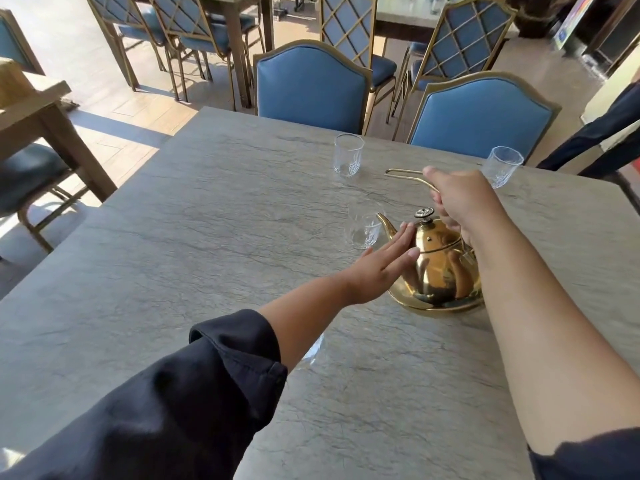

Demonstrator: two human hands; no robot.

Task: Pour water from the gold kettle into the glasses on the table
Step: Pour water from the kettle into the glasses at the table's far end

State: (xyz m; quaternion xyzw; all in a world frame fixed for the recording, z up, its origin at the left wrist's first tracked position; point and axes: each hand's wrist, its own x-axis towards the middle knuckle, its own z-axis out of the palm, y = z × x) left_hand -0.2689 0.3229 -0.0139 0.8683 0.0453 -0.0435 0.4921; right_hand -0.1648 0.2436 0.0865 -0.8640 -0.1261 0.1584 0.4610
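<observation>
A shiny gold kettle [438, 271] stands on the grey stone table [207, 237], its spout pointing left toward a clear glass [363, 228] just beside the spout tip. My right hand [464, 202] is closed around the kettle's thin gold handle above the lid. My left hand [384, 268] lies flat with fingers straight, touching the kettle's left side. A second glass [348, 154] stands upright farther back. A third glass [502, 167] is at the far right, behind my right hand. A fourth glass [317, 353] shows only partly under my left forearm.
Two blue padded chairs [311, 88] with gold frames are pushed in at the table's far edge. More chairs and tables stand behind. A wooden table [31, 109] is at the left. A person's dark sleeve [602, 129] reaches in at the far right.
</observation>
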